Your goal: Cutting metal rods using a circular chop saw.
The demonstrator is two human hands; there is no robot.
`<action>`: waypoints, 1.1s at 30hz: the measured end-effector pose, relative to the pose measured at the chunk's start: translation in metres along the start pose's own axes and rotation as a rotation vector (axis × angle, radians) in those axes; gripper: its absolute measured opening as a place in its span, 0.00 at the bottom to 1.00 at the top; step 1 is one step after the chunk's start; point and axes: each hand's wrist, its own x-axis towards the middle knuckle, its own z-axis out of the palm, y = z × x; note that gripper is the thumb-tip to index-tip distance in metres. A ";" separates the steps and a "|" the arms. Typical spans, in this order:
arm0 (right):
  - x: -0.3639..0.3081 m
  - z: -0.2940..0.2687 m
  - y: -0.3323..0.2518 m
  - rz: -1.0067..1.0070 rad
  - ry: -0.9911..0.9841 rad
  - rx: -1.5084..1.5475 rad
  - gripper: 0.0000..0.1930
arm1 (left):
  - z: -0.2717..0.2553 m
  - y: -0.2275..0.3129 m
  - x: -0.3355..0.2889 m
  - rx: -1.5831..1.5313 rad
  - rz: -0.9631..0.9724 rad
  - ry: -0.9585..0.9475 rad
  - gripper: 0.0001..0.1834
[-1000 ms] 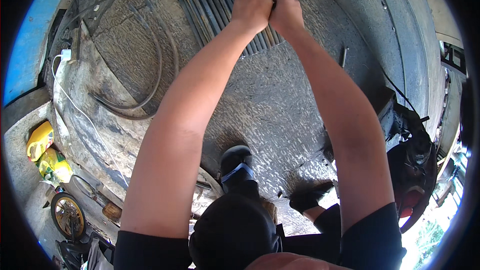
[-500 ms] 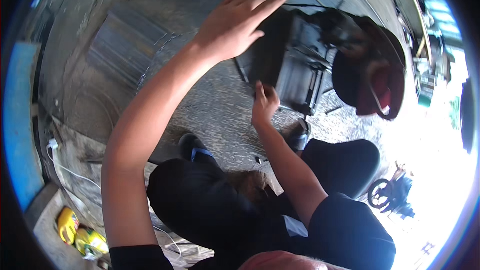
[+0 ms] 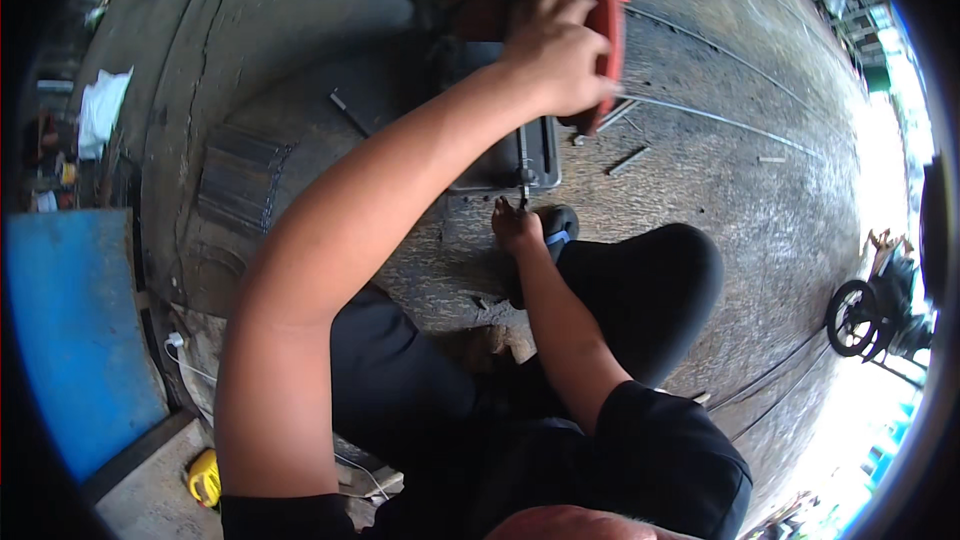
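Note:
My left hand (image 3: 556,52) is stretched forward and closed on the red guard and handle of a cut-off machine (image 3: 598,0) standing on the rough metal floor. The machine's grey base (image 3: 540,155) lies just below that hand. My right hand (image 3: 514,225) is low in front of the base, fingers pinched on a thin metal rod (image 3: 523,186) that runs into the machine's clamp. My black-clad knees and a dark shoe (image 3: 556,223) sit just behind the right hand.
A bundle of thin dark rods (image 3: 240,180) lies on the floor to the left. Short cut rod pieces (image 3: 627,160) are scattered right of the machine. A blue panel (image 3: 70,330), a white cable (image 3: 180,350) and a yellow container (image 3: 205,475) are at lower left. A motorbike (image 3: 868,312) stands far right.
The view has swung from the rod bundle to the machine. My left hand, open in the air before, now grips the red guard. My right hand has come to the machine's base with a rod.

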 end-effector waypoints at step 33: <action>-0.094 0.077 -0.013 -0.841 0.381 -1.241 0.18 | 0.006 0.001 0.054 0.049 -0.423 0.065 0.19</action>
